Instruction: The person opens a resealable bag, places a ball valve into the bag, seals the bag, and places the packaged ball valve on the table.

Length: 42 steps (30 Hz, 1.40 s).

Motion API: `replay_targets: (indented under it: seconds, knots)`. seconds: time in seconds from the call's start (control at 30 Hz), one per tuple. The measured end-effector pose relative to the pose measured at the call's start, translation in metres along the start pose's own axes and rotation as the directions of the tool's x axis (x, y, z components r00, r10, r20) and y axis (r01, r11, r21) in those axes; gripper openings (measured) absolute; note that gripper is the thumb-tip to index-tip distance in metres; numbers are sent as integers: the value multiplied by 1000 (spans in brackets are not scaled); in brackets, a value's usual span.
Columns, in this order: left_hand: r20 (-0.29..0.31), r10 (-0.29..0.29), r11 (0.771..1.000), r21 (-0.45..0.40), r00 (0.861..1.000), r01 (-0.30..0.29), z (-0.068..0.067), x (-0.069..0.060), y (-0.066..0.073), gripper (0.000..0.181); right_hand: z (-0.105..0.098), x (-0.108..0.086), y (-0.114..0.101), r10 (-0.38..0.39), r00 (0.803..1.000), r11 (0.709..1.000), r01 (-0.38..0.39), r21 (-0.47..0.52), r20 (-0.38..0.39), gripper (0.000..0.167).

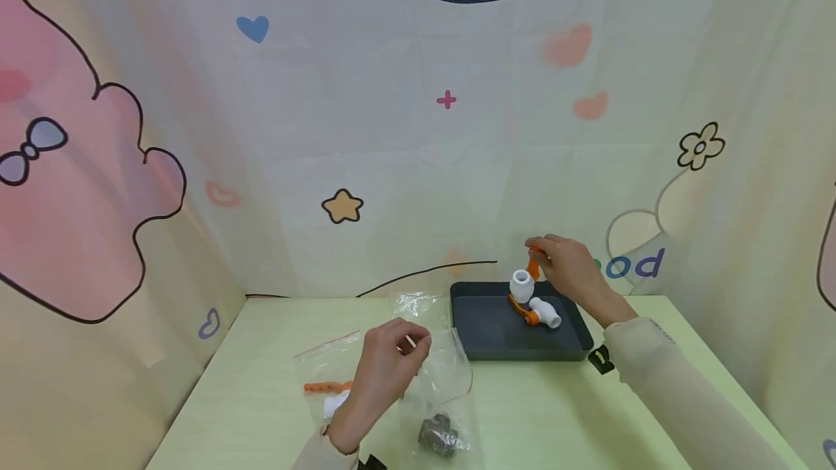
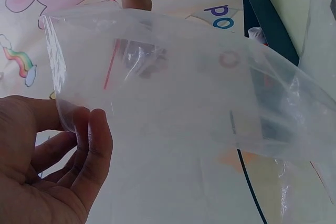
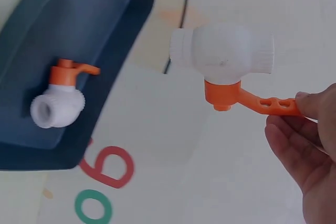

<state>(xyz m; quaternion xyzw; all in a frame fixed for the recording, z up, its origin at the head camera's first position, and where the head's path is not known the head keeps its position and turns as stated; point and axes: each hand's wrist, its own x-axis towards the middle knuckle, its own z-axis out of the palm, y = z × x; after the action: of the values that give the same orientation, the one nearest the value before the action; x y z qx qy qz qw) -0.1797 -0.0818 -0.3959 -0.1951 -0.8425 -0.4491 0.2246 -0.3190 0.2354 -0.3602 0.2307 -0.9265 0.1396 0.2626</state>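
Nearest me, a dark grey lump [image 1: 439, 434] lies in clear plastic. My left hand [image 1: 392, 354] pinches a thin, clear plastic bag [image 2: 184, 98] by its edge. Beyond sits a dark rectangular tray [image 1: 483, 339], a white plastic valve with an orange lever [image 1: 545, 312] lying inside. By its far edge, my right hand [image 1: 571, 267] pinches the slim orange handle [image 3: 273, 107] of another round-bodied white valve [image 3: 231, 51], lifted up. Behind hangs a pale printed curtain [image 1: 392, 122].

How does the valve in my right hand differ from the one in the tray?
Your right hand holds the held valve by its handle; the tray valve rests in the tray untouched. In the head view, the held valve's handle points up; the tray valve's handle slants left. Both are white with orange handles.
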Motion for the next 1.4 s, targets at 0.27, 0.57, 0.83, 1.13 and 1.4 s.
replay_targets:
  seconds: [0.27,0.57,0.83,1.13,1.4]
  knots:
    - [15,-25,999,-20,1000,26,1,8,7,10,-37,-1,-22,-96,984,995,99,18,-151,21]
    - [29,-31,998,-47,999,33,5,14,10,11,-74,-5,-54,-203,934,970,233,70,-293,26]
    - [34,-46,996,-79,998,49,8,18,12,8,-95,-13,-87,-200,928,954,258,156,-314,27]
    - [39,-71,993,-89,997,75,15,21,13,7,-100,-21,-118,-262,902,913,347,214,-343,29]
    - [55,-128,984,-115,990,133,18,23,15,6,-93,-26,-135,-309,884,870,411,270,-351,28]
